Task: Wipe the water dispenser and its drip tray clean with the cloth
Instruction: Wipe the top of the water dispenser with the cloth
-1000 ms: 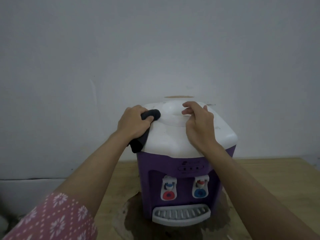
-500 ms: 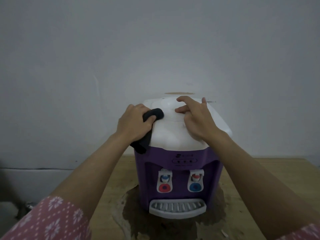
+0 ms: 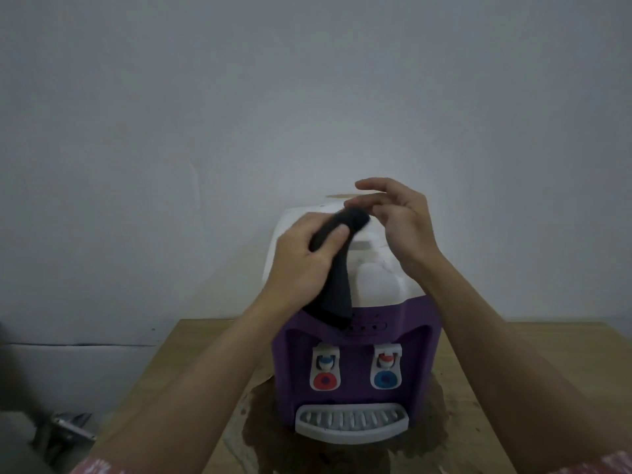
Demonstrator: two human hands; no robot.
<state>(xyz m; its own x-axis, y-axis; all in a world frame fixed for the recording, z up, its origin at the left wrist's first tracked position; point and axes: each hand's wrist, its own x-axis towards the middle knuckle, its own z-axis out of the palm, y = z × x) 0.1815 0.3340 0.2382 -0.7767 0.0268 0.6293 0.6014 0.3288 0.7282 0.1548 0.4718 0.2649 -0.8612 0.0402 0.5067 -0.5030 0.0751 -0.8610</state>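
Observation:
A purple water dispenser (image 3: 355,340) with a white top (image 3: 376,282) stands on a wooden table. Its grey-white drip tray (image 3: 352,424) juts out at the bottom front, under a red tap and a blue tap. My left hand (image 3: 301,261) is raised over the white top and grips a dark cloth (image 3: 337,285), which hangs down over the front of the top. My right hand (image 3: 400,224) hovers just right of the cloth's upper end with fingers apart and curled, holding nothing.
The wooden table (image 3: 533,364) has a dark wet patch (image 3: 263,419) around the dispenser's base. A plain grey wall stands close behind. Some metal object (image 3: 68,429) lies low at the left, beside the table.
My left hand lifted the cloth from the top's left edge toward its middle, so the cloth now hangs down. My right hand let go of the top and rose beside the cloth.

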